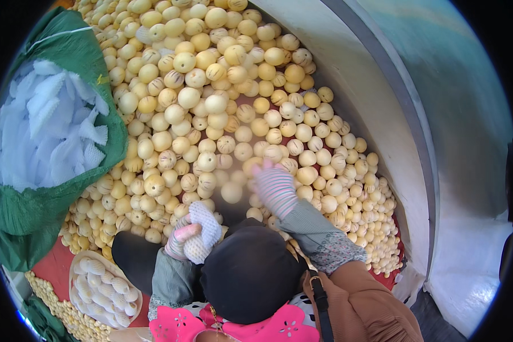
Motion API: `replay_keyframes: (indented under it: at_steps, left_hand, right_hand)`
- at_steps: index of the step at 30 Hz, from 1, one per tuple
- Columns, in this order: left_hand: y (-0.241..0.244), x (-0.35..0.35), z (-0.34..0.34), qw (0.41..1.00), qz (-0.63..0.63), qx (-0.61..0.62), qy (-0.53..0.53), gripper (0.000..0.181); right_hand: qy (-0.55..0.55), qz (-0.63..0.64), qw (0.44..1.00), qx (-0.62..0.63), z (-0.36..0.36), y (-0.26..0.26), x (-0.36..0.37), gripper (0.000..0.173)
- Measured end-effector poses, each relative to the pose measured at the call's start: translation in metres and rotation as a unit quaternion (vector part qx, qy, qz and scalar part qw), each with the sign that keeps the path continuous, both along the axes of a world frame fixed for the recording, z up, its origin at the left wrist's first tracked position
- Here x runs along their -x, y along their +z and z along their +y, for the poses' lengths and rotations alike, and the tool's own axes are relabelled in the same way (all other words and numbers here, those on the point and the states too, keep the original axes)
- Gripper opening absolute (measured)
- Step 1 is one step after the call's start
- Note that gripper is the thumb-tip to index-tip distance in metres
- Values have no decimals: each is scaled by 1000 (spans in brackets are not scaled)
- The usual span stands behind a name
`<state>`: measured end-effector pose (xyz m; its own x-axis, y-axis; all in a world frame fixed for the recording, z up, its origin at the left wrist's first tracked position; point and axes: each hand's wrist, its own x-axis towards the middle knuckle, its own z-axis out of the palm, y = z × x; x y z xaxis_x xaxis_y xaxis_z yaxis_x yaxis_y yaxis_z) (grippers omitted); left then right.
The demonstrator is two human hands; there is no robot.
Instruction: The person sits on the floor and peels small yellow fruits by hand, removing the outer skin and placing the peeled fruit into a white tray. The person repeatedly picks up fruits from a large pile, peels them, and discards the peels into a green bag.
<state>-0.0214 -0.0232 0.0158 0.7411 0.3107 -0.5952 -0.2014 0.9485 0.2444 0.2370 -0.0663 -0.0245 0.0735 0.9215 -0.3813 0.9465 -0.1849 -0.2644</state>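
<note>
My left hand (183,237), in a striped fingerless glove or sleeve, is closed around a white foam net sleeve (205,224). A rounded netted shape bulges below the fingers; whether a fruit is inside it is hard to tell. Out in front, my right hand (274,186), in a similar striped covering, reaches over the pile of yellow pepino melons (189,98), many with purple streaks. Its fingertips are blurred beside a melon (252,166), and I cannot make out whether they grip it. A pale melon (231,192) lies just left of this hand.
At left, a green woven sack (111,147) gapes open, full of white foam net sleeves (47,107). A pale tub (73,295) of netted fruit stands lower left on red sheeting (53,273). Small melons (68,314) lie beyond it. A curved pale wall (359,72) bounds the right.
</note>
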Motion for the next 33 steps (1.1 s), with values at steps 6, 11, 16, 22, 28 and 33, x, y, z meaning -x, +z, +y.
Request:
replay_keyframes:
  at_steps: [6,11,16,22,28,33]
  left_hand:
    - [23,-1,0,995,33,-87,-32,57]
    - [9,-23,3,920,253,-296,50,40]
    - [2,-36,9,857,256,-446,31,70]
    - [11,-32,18,885,214,-400,108,66]
    - [7,-28,19,913,180,-333,154,61]
    - [0,-23,15,898,270,-332,101,58]
  right_hand:
    - [-138,165,976,45,-10,5,-15,40]
    - [-401,546,713,178,14,34,4,50]
    - [-328,591,689,263,44,50,39,70]
    - [-285,505,764,283,59,48,54,83]
    - [-234,531,777,244,57,54,51,79]
    - [-250,518,787,223,61,63,54,72]
